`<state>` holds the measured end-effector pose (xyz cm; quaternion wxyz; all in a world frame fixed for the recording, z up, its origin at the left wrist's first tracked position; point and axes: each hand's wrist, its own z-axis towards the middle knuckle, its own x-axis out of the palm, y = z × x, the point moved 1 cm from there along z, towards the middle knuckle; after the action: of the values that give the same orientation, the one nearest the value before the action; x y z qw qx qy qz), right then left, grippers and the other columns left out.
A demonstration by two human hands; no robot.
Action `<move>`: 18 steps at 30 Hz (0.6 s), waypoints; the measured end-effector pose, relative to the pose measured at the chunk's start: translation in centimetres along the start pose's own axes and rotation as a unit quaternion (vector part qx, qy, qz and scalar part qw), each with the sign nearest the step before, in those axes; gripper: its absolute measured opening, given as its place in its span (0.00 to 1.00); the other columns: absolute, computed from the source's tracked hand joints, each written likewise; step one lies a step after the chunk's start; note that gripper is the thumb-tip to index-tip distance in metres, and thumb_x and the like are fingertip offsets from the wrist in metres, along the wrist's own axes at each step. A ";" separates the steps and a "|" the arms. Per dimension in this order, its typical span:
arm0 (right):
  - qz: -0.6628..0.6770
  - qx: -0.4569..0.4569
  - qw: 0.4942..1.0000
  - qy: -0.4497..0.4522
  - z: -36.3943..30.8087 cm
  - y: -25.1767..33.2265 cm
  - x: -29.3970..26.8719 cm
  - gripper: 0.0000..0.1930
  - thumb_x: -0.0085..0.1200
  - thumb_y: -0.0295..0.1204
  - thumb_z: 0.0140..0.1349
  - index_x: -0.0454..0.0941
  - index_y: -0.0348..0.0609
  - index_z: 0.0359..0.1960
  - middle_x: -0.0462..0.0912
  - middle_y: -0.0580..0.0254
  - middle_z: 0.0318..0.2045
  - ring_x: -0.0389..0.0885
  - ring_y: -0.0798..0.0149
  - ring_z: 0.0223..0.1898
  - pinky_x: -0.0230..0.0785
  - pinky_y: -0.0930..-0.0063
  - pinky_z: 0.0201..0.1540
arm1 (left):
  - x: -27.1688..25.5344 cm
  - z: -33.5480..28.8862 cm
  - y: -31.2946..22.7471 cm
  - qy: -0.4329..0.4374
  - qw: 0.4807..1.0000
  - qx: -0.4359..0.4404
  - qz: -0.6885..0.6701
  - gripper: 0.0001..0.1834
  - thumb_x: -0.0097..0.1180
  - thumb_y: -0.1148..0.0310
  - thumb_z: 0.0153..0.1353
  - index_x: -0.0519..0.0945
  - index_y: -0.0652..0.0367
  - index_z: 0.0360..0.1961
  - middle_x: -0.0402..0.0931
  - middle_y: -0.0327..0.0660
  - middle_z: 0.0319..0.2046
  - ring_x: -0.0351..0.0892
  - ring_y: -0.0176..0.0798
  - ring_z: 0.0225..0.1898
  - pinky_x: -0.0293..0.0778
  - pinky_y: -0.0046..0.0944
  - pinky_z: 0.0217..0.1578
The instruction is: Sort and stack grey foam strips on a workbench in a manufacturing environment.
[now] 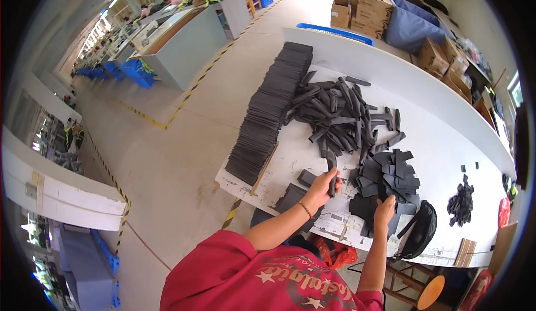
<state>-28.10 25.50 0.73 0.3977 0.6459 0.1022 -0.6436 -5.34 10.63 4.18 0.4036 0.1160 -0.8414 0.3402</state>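
My left hand [320, 190] is closed round a dark grey rolled fabric tube [331, 168] that stands up out of the fist. Over a loose heap of flat dark grey pieces [394, 172], my right hand [384, 211] has its fingers closed at a narrow dark piece [382, 190]; their tips are partly hidden. Beyond both hands spreads a pile of similar rolled tubes [338, 110]. To its left runs a long, tightly packed row of dark flat pieces [269, 107]. A few more flat pieces [290, 197] lie beside my left wrist.
The white worktable [430, 138] has a raised board [402, 68] along its far side. A black pouch [420, 230] and a small dark heap [461, 202] lie to the right. Below are a red plastic bag [336, 253] and a wooden stool [431, 292]. Cartons [373, 14] stand behind.
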 end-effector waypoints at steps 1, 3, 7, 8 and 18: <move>-0.061 -0.010 0.998 0.023 0.2 -1.6 0.4 0.20 0.63 0.35 0.55 0.66 0.34 0.37 0.75 0.42 0.37 0.75 0.39 0.42 0.68 0.53 0.43 | 0.6 0.1 0.0 -0.004 0.999 -0.019 -0.047 0.17 0.54 0.55 0.66 0.75 0.61 0.38 0.74 0.40 0.26 0.73 0.33 0.23 0.72 0.33 0.25; -0.051 -0.037 0.997 0.038 0.1 -1.9 0.5 0.22 0.62 0.38 0.54 0.67 0.34 0.37 0.75 0.42 0.37 0.74 0.39 0.43 0.67 0.52 0.44 | 0.9 0.2 -1.7 -0.018 0.997 0.008 -0.078 0.19 0.50 0.50 0.67 0.75 0.57 0.44 0.77 0.43 0.31 0.77 0.38 0.29 0.76 0.39 0.30; 0.056 -0.060 0.996 0.042 0.4 -1.8 0.6 0.24 0.61 0.42 0.51 0.67 0.33 0.36 0.73 0.40 0.36 0.72 0.40 0.42 0.65 0.52 0.45 | 1.7 -0.4 -4.9 -0.021 1.000 -0.007 -0.015 0.21 0.42 0.46 0.69 0.71 0.43 0.57 0.78 0.43 0.44 0.76 0.39 0.43 0.72 0.48 0.46; 0.100 -0.064 0.992 0.053 0.4 0.1 -0.3 0.22 0.61 0.39 0.51 0.67 0.33 0.35 0.72 0.41 0.36 0.71 0.41 0.41 0.65 0.53 0.45 | 1.3 -0.5 -5.4 0.012 0.999 -0.001 -0.039 0.17 0.43 0.53 0.70 0.71 0.45 0.54 0.77 0.47 0.45 0.76 0.43 0.46 0.72 0.49 0.48; 0.358 -0.182 0.913 0.075 -4.4 12.7 -8.7 0.16 0.69 0.26 0.45 0.74 0.37 0.33 0.72 0.53 0.40 0.74 0.53 0.41 0.68 0.65 0.45 | 1.6 -2.4 -6.4 0.017 0.997 0.062 0.030 0.09 0.57 0.72 0.63 0.74 0.61 0.42 0.78 0.44 0.37 0.81 0.50 0.45 0.80 0.46 0.47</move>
<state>-17.91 23.20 12.89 0.7033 0.6023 0.0086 -0.3776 -1.90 7.59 9.53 0.3994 0.1094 -0.8149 0.4055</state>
